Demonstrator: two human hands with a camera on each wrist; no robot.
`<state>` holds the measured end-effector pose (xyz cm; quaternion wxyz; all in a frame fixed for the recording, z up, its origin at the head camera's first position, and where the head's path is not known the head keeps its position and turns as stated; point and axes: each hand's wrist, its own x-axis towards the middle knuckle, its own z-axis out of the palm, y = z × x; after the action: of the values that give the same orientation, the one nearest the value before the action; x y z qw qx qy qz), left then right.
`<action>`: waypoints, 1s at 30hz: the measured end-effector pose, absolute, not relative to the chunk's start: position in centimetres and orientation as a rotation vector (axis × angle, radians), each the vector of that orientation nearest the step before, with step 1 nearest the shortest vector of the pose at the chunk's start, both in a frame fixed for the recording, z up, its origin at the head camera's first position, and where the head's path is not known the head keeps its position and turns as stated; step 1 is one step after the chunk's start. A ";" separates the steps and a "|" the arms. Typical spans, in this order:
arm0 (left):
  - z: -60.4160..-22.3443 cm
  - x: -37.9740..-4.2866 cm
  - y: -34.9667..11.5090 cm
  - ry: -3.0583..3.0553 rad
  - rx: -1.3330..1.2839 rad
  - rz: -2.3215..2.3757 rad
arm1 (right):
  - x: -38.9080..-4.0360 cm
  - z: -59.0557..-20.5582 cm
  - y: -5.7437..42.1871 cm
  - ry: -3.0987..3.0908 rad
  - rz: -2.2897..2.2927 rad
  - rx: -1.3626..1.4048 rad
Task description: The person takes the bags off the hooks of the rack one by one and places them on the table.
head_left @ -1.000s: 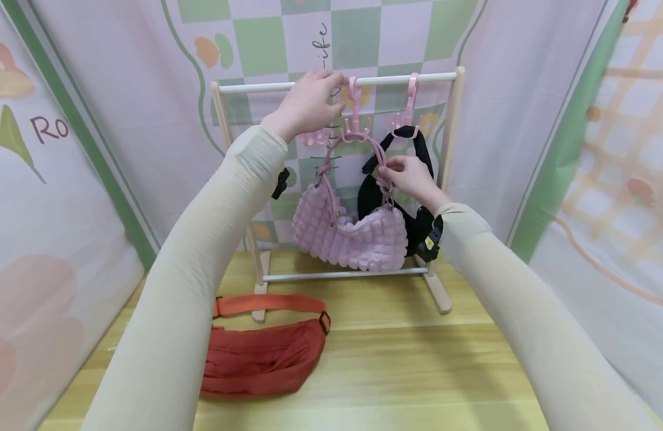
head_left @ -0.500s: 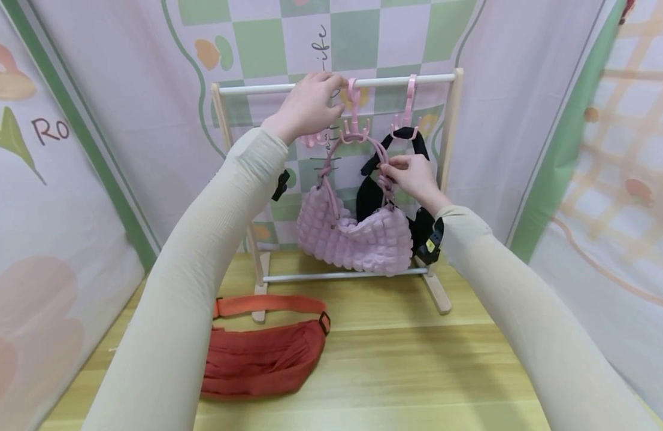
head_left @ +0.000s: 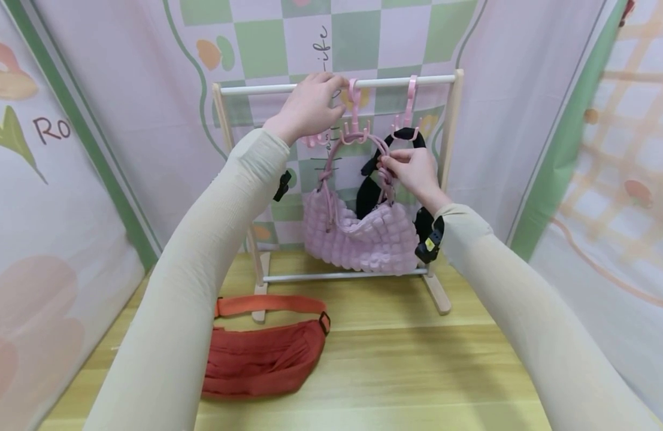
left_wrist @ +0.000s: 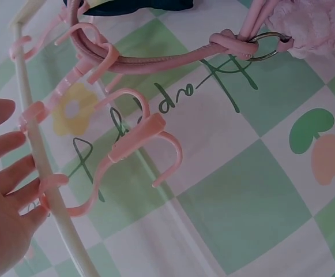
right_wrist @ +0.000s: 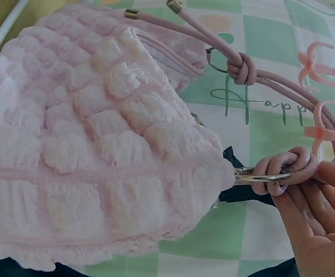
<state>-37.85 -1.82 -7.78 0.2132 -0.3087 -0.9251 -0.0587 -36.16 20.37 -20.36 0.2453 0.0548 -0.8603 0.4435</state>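
A pink quilted handbag (head_left: 363, 242) hangs by its strap (head_left: 330, 158) from the prongs of the middle pink hook (head_left: 355, 114). My right hand (head_left: 417, 173) pinches the strap on its right side, just above the knot (right_wrist: 294, 164) at the metal ring. My left hand (head_left: 315, 105) rests at the white rail (head_left: 256, 90), its fingertips beside the middle hook's top. In the left wrist view the fingers of that hand (left_wrist: 8, 190) lie fairly straight against the rail. Another pink hook (left_wrist: 135, 138) hangs near them with nothing on its prongs.
Behind the handbag, a black bag (head_left: 368, 194) hangs from the right pink hook (head_left: 411, 96). The wooden rack (head_left: 451, 129) stands on a wood-grain table (head_left: 396, 371) before a checkered curtain. A red waist bag (head_left: 266, 359) lies at the front left, partly behind my left sleeve.
The handbag has swung slightly to the right, covering more of the black bag. My right hand has risen a little on the strap. My left hand has stayed at the rail.
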 end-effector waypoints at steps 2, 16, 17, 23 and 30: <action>-7.8 -37.8 -1.8 -2.571 -0.853 -0.160 | -36.1 -20.1 20.3 -2.359 1.198 0.127; -7.7 -37.8 -1.8 -2.595 -0.820 -0.155 | -36.0 -18.5 19.7 -2.332 1.236 0.116; -7.7 -37.8 -1.8 -2.595 -0.821 -0.155 | -36.0 -18.4 19.7 -2.327 1.243 0.114; -7.8 -38.0 -1.8 -2.585 -0.826 -0.156 | -35.9 -17.8 19.4 -2.304 1.237 0.112; -7.8 -37.8 -1.9 -2.580 -0.827 -0.146 | -35.5 -17.0 19.1 -2.292 1.252 0.075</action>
<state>-37.84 -1.87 -7.83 0.2124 -0.2979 -0.9292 -0.0526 -35.52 19.11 -17.02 0.2611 0.0278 -0.8468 0.4625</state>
